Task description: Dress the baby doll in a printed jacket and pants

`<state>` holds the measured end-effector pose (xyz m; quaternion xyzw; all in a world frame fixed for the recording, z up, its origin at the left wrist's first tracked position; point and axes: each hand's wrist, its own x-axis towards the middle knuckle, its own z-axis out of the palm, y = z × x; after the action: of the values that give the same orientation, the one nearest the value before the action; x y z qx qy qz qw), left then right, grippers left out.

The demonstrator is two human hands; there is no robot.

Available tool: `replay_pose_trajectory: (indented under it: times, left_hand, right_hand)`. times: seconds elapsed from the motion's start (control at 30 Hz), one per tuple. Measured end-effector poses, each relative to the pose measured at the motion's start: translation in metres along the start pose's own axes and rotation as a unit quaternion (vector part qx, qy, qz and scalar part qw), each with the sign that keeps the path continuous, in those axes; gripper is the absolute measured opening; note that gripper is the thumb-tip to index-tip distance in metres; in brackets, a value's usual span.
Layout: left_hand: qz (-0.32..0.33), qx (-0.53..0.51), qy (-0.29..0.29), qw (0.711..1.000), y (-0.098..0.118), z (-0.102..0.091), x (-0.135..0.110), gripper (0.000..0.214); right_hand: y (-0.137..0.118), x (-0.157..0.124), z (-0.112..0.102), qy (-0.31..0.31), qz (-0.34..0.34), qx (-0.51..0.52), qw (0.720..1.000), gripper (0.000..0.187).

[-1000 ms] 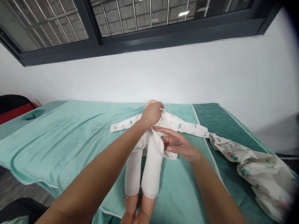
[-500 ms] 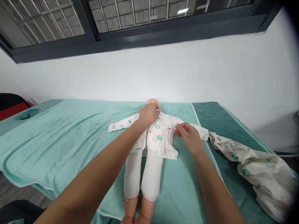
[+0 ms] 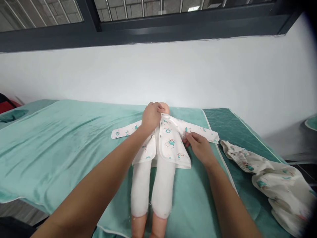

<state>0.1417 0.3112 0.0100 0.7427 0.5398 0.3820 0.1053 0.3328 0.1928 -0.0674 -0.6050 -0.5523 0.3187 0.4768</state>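
Note:
A baby doll lies on its back on a teal towel, head toward the wall, legs in white cloth. It wears a white printed jacket with both sleeves spread sideways. My left hand is closed on the jacket's collar edge near the doll's neck, covering part of the head. My right hand rests by the doll's side, fingers pinched on the jacket's right edge.
A crumpled white printed garment lies at the right on a darker green quilted pad. A white wall and a dark-framed barred window stand behind. The bed's near edge drops off at the lower left.
The jacket's right flap, held up a second ago, now lies flat over the doll's chest. My right hand moved outward to the jacket's side edge; my left stayed at the collar.

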Motion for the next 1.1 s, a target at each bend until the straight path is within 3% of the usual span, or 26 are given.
replay_pose_trajectory:
  times: [0.07,0.17,0.27,0.33,0.43,0.5,0.57,0.67,0.83,0.93,1.1]
  left_hand:
    - [-0.006,-0.025,0.022,0.999,-0.007,-0.009,-0.009,0.025]
    - [0.009,-0.063,0.042,0.997,-0.023,-0.022,-0.029,0.022]
    - [0.008,-0.065,0.047,0.997,-0.048,-0.032,-0.053,0.019]
    - [-0.014,-0.055,0.048,0.997,-0.066,-0.036,-0.070,0.018]
    - [-0.034,-0.051,0.036,0.997,-0.088,-0.038,-0.096,0.022]
    - [-0.024,-0.053,-0.001,0.998,-0.098,-0.039,-0.114,0.025]
    - [-0.006,-0.036,-0.044,0.998,-0.104,-0.041,-0.128,0.026]
    - [0.004,0.007,-0.067,0.998,-0.112,-0.042,-0.137,0.024]
    - [0.030,0.053,-0.067,0.996,-0.118,-0.042,-0.135,0.024]
    - [0.030,0.067,-0.074,0.995,-0.118,-0.041,-0.133,0.025]
    - [-0.002,0.077,-0.069,0.995,-0.119,-0.039,-0.126,0.028]
  right_hand:
    - [-0.008,-0.007,0.003,-0.088,-0.043,0.041,0.994,0.043]
    - [-0.015,-0.016,0.005,-0.220,-0.092,0.157,0.958,0.037]
    - [-0.012,-0.018,0.004,-0.261,-0.119,0.263,0.921,0.029]
    - [-0.008,-0.017,0.005,-0.242,-0.128,0.300,0.914,0.025]
    - [-0.008,-0.018,0.013,-0.151,-0.155,0.297,0.930,0.015]
    - [-0.013,-0.026,0.022,-0.100,-0.198,0.219,0.950,0.012]
    - [-0.020,-0.040,0.032,-0.067,-0.247,0.091,0.962,0.027]
    - [-0.029,-0.067,0.043,-0.011,-0.291,-0.081,0.953,0.043]
    - [-0.035,-0.094,0.056,0.132,-0.310,-0.246,0.909,0.015]
    - [-0.050,-0.096,0.062,0.144,-0.297,-0.254,0.909,0.007]
    - [-0.092,-0.096,0.060,0.090,-0.329,-0.195,0.920,0.007]
